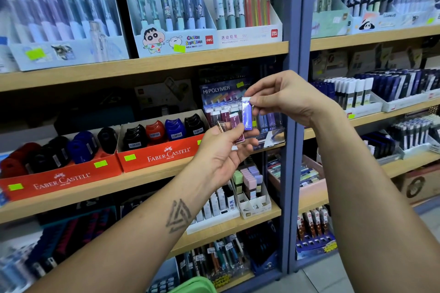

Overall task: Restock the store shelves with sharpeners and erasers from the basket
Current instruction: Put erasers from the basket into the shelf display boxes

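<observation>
Head view: sharpener boxes (164, 150) are sitting at the shelf's (147, 181) left. Maroon erasers (238, 131) are being gripped by the left hand (221, 150); a blue eraser (247, 114) is being pinched by the right hand (285, 100), probably for slotting into the Hi-Polymer display (228, 102).

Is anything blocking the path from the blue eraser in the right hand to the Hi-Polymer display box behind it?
Nothing visible does. The right hand pinches the blue eraser directly in front of the Hi-Polymer display box. The left hand, holding more erasers, sits lower and to the left, off that line.
</observation>
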Tool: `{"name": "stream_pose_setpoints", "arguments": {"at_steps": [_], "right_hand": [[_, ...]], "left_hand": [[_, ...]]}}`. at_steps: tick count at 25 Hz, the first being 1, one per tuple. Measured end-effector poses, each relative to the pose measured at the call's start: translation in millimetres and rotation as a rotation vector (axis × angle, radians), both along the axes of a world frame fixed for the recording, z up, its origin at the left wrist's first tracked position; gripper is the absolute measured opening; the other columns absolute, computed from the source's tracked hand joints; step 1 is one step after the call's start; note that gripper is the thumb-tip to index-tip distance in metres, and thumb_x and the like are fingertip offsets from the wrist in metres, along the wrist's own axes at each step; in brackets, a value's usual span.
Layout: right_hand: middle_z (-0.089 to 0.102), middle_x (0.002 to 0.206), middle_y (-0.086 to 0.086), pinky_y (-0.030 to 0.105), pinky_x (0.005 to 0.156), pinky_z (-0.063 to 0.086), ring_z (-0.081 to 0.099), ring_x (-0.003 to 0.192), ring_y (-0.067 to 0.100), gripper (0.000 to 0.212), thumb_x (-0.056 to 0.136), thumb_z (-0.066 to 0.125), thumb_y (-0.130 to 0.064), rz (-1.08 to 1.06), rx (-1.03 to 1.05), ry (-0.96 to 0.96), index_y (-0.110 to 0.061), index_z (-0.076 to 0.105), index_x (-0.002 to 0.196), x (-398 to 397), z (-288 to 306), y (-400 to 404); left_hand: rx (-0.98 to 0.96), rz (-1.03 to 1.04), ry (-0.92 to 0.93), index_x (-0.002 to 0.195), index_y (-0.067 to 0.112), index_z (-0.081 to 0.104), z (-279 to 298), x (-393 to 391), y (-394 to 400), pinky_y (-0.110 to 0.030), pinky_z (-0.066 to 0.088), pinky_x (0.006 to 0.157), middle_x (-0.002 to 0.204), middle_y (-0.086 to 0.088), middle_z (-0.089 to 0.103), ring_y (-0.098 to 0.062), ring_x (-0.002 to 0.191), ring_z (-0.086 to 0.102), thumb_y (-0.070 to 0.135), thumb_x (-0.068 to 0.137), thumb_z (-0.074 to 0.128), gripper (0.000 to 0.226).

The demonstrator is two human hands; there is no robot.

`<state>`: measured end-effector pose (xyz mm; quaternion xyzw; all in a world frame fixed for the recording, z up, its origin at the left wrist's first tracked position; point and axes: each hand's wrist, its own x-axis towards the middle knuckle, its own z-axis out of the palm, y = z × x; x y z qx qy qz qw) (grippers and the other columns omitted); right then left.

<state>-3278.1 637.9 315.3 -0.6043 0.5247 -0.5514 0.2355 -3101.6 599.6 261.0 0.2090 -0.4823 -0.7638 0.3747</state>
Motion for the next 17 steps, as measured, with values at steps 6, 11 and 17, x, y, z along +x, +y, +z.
{"name": "stream_pose_setpoints", "arguments": {"at_steps": [6, 11, 17], "right_hand": [[0.071, 0.080, 0.020, 0.031, 0.073, 0.059, 0.069, 0.076, 0.024, 0.017, 0.090, 0.068, -0.001, 0.048, 0.007, 0.015, 0.004, 0.071, 0.107, -2, -3, 1], [0.071, 0.101, 0.028, 0.029, 0.076, 0.058, 0.071, 0.088, 0.027, 0.024, 0.088, 0.070, -0.002, 0.120, 0.039, -0.075, 0.003, 0.070, 0.111, -6, -10, 0], [0.071, 0.105, 0.029, 0.027, 0.073, 0.057, 0.070, 0.094, 0.027, 0.024, 0.090, 0.066, 0.002, 0.117, 0.024, -0.081, 0.003, 0.069, 0.114, -9, -15, 1]], "left_hand": [[0.008, 0.008, -0.009, 0.115, -0.002, 0.059, -5, 3, -1, -0.018, 0.052, 0.048, 0.096, -0.021, 0.068, -0.018, 0.062, 0.064, 0.001, 0.097, 0.058, 0.018], [-0.037, 0.077, -0.051, 0.121, -0.007, 0.058, -7, -2, -2, -0.017, 0.048, 0.044, 0.084, -0.013, 0.065, -0.015, 0.058, 0.061, -0.003, 0.092, 0.064, 0.030], [-0.056, 0.125, -0.075, 0.120, -0.007, 0.058, -9, -6, 0, -0.017, 0.045, 0.043, 0.082, -0.012, 0.065, -0.014, 0.056, 0.058, -0.003, 0.090, 0.066, 0.032]]}}
